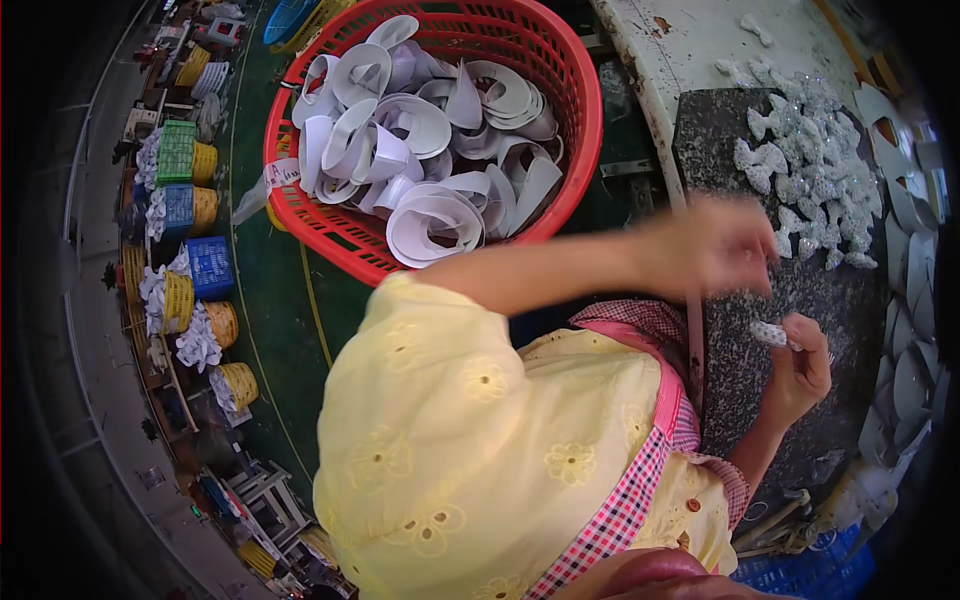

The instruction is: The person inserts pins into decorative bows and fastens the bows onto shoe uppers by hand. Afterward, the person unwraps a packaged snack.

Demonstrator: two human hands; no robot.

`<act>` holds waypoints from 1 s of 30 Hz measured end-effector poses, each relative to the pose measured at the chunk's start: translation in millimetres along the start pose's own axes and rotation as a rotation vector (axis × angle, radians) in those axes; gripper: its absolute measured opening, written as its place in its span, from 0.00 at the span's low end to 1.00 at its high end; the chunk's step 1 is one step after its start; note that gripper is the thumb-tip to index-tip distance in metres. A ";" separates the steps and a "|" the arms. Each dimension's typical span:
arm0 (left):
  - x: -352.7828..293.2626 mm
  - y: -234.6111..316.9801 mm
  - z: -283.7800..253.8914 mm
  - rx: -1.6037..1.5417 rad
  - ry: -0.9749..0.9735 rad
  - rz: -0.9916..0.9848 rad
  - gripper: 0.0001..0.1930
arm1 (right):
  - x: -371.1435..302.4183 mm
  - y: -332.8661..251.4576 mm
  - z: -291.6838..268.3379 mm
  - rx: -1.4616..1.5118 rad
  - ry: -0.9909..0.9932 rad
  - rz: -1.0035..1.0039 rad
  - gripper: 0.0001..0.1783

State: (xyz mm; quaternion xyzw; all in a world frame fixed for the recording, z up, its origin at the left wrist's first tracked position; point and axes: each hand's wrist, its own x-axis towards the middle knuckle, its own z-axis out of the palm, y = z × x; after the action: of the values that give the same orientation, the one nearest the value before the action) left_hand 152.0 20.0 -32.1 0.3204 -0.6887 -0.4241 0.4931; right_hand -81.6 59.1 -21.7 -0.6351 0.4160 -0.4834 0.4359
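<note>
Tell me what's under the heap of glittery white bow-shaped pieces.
The heap lies mostly on a dark speckled work surface, visible around it; a few pieces reach the pale tabletop. Directly beneath, the surface and lowest pieces are covered, so anything else is hidden.

Left hand: 1 is seen.
Right hand: 1 is seen.
Held piece: 1 is counted.
Piled sparkly pieces: more than 20 are seen, some overlapped.
Red basket: 1 is seen.
Curled white strips: more than 10 are seen.
</note>
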 end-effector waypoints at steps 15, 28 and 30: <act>-76.2 -70.8 -220.2 0.793 -0.027 -0.865 0.16 | 11.1 1.5 44.8 -0.049 -0.009 0.100 0.13; -3.3 44.0 -150.2 1.374 0.262 -0.757 0.07 | 44.6 -42.0 58.7 0.125 -0.033 -0.160 0.10; -8.2 41.9 -141.0 1.392 0.330 -0.510 0.07 | 40.5 -41.5 57.3 0.148 -0.007 -0.075 0.10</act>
State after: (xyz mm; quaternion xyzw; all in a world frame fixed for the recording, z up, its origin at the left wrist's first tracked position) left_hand 287.6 7.5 24.0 0.7660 -0.6194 0.0609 0.1606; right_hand -13.6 40.7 19.4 -0.6178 0.3535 -0.5266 0.4649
